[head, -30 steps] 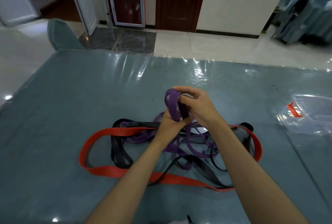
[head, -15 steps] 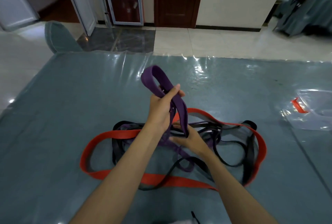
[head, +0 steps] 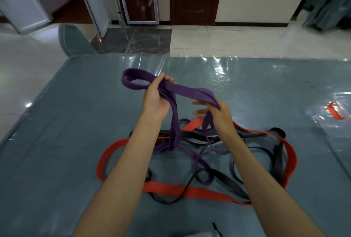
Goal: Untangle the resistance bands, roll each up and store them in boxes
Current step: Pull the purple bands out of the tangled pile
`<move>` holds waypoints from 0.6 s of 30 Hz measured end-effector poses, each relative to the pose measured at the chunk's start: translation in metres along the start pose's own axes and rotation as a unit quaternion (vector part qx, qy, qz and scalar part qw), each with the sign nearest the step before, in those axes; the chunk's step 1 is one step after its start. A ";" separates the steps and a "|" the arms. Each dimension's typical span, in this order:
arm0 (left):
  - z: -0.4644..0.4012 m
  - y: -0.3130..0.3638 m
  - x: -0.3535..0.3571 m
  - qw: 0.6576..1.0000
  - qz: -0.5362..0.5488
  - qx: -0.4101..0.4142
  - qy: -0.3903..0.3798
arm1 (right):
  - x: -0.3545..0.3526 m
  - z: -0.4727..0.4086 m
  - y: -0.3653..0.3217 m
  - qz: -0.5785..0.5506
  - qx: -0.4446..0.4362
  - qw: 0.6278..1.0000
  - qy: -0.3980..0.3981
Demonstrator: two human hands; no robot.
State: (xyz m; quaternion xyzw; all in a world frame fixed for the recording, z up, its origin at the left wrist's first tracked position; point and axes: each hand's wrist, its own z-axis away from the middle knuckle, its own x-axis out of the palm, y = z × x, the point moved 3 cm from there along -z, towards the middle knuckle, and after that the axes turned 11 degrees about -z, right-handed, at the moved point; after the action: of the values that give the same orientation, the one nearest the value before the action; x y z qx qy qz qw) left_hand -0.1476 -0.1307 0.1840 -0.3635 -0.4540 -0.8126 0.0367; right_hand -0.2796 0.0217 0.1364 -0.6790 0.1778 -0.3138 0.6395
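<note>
My left hand (head: pixel 157 101) and right hand (head: pixel 218 113) both grip the purple band (head: pixel 190 92), stretched level between them, its tail dropping into the tangle (head: pixel 199 141) below.

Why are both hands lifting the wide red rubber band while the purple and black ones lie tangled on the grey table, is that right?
Not quite: the head view shows the left hand and right hand lifting the wide purple rubber band; the red band lies on the table.
</note>
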 end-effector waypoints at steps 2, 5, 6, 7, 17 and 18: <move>0.001 0.004 0.007 1.000 -0.001 -0.002 -0.021 | 0.006 -0.002 -0.012 -0.031 -0.018 0.999 0.022; 0.001 0.007 0.012 0.999 0.008 -0.014 -0.035 | 0.021 0.002 -0.022 -0.060 -0.026 0.998 0.021; 0.001 0.007 0.012 0.999 0.006 -0.018 -0.031 | 0.026 0.003 -0.025 -0.062 -0.028 0.998 0.013; 0.000 0.006 0.010 0.999 0.006 -0.024 -0.027 | 0.030 0.004 -0.029 -0.062 -0.031 0.998 0.005; -0.013 0.011 -0.038 0.999 0.017 -0.029 0.009 | -0.005 0.001 0.009 0.161 0.028 0.982 -0.091; -0.014 0.008 -0.041 0.999 0.009 -0.030 0.010 | -0.011 0.004 0.021 0.175 0.037 0.979 -0.098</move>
State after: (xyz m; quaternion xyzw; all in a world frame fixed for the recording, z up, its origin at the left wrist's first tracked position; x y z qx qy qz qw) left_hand -0.1217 -0.1572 0.1596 -0.3603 -0.4252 -0.8294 0.0379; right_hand -0.2818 0.0293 0.1136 -0.6407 0.2188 -0.1354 0.7234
